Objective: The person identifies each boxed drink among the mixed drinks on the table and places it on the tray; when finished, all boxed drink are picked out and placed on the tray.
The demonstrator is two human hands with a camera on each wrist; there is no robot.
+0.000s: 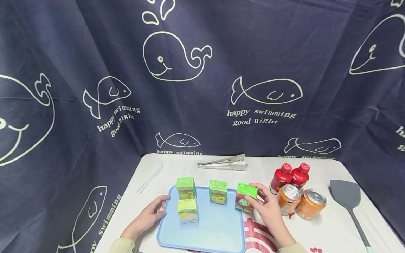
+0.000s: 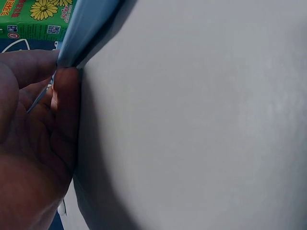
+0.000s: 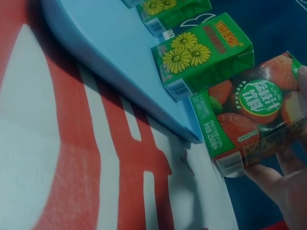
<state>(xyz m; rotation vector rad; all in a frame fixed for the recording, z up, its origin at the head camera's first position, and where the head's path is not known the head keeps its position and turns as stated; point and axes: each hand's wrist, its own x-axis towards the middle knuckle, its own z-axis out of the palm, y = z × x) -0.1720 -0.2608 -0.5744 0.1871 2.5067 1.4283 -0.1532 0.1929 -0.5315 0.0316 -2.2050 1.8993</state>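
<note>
My right hand (image 1: 267, 205) grips a lychee juice carton (image 1: 244, 200) with a green top, at the right rim of the blue tray (image 1: 218, 228). In the right wrist view this juice box (image 3: 256, 103) is tilted beside a green drink carton with yellow flowers (image 3: 204, 52). With my left hand (image 1: 150, 214) I pinch the tray's left edge; the left wrist view shows fingertips (image 2: 67, 79) right at the blue rim (image 2: 86, 33). On the tray stand a flower drink carton (image 1: 218, 192) at the back, another flower carton (image 1: 186, 188) at the back left, and a yellow-green carton (image 1: 188, 211) before it.
Metal tongs (image 1: 223, 163) lie behind the tray, and a pale knife (image 1: 150, 179) lies to the back left. Right of my right hand stand two red bottles (image 1: 281, 177) and two orange cans (image 1: 311, 204). A grey spatula (image 1: 346, 195) lies at the far right.
</note>
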